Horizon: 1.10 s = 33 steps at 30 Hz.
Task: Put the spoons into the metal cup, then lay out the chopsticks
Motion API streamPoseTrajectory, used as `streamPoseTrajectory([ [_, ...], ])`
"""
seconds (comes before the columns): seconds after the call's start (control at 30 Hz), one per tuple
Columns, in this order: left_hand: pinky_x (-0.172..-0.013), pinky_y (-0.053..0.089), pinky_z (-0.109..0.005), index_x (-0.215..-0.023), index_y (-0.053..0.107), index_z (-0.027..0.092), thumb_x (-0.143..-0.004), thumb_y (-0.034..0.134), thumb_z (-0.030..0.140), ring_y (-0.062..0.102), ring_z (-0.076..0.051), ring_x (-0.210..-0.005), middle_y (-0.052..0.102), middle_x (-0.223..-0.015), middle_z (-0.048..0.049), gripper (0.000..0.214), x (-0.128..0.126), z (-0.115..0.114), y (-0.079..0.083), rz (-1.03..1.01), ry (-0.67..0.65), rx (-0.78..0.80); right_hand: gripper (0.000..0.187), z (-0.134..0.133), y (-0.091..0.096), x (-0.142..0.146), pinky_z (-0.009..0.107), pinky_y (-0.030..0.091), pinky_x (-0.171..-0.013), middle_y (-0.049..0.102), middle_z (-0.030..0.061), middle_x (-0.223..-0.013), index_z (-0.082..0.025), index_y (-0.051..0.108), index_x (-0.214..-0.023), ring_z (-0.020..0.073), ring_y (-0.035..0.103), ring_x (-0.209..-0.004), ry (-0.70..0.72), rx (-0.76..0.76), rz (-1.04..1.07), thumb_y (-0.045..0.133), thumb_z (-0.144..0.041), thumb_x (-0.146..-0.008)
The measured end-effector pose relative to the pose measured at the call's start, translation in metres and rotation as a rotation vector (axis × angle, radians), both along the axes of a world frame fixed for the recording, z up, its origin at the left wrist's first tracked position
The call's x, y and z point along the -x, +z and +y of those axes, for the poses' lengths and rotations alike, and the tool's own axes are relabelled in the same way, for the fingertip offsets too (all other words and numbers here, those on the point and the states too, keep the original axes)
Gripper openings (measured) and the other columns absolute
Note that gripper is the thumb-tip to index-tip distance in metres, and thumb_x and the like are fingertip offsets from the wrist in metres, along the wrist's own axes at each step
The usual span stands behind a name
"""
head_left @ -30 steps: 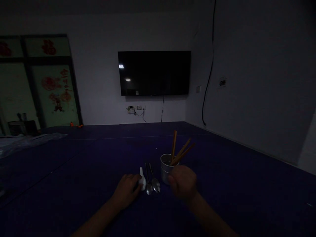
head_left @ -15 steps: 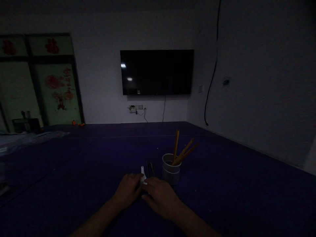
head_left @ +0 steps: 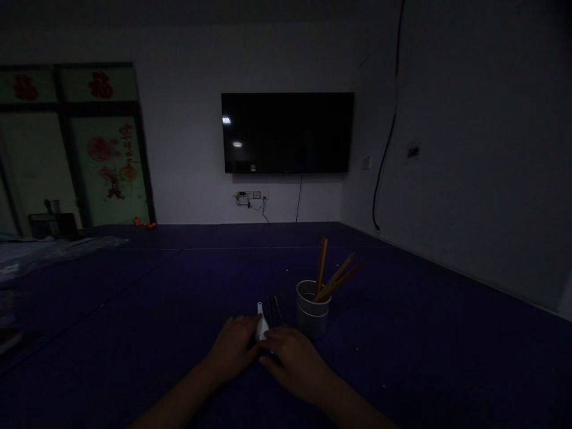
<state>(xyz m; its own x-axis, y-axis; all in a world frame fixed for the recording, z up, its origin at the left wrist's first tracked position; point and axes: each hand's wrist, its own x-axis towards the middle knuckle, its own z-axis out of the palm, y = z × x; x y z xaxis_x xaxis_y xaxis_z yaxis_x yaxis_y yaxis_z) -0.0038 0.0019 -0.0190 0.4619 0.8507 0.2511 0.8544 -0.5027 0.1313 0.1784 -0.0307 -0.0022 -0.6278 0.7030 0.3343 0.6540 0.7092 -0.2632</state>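
Note:
A white soup spoon [head_left: 261, 329] lies on the dark blue surface, its handle pointing away from me. My left hand [head_left: 235, 347] has its fingers closed against the spoon's left side. From the right, my right hand [head_left: 295, 360] holds the near end of the spoon, with thumb and fingers bent. Just right of the spoon lie two thin, dark utensil handles [head_left: 270, 308], whose near ends are hidden by my right hand. Beyond that hand stands a metal cup [head_left: 313, 319] with several wooden chopsticks [head_left: 333, 279] leaning to the right in it.
The wide blue surface [head_left: 214, 262] reaches to the back wall, where a black television [head_left: 286, 134] hangs. Clear plastic sheeting [head_left: 58, 253] lies at the far left. Small orange items [head_left: 145, 224] sit near the door, and a black cable [head_left: 386, 155] hangs along the right wall.
The view has shifted slightly, so everything sits a little further right. My right fingers have drawn back slightly, showing more of the spoon's bowl. The cup and chopsticks have not moved.

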Motion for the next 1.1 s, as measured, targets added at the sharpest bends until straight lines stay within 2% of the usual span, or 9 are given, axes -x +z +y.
streamPoseTrajectory([
  [1.1, -0.091, 0.039, -0.038, -0.134, 0.040, 0.020, -0.087, 0.044, 0.035, 0.054, -0.025, -0.109, 0.059, -0.121, -0.0112, 0.049, -0.0008, -0.0028, 0.0029, 0.007, 0.002, 0.012, 0.024, -0.0010, -0.0029, -0.0010, 0.031, 0.036, -0.093, 0.064, 0.0050, -0.109, -0.021, 0.061, -0.108, 0.0204, 0.055, -0.104, -0.033, 0.001, 0.002, 0.055, -0.028, -0.086],
])
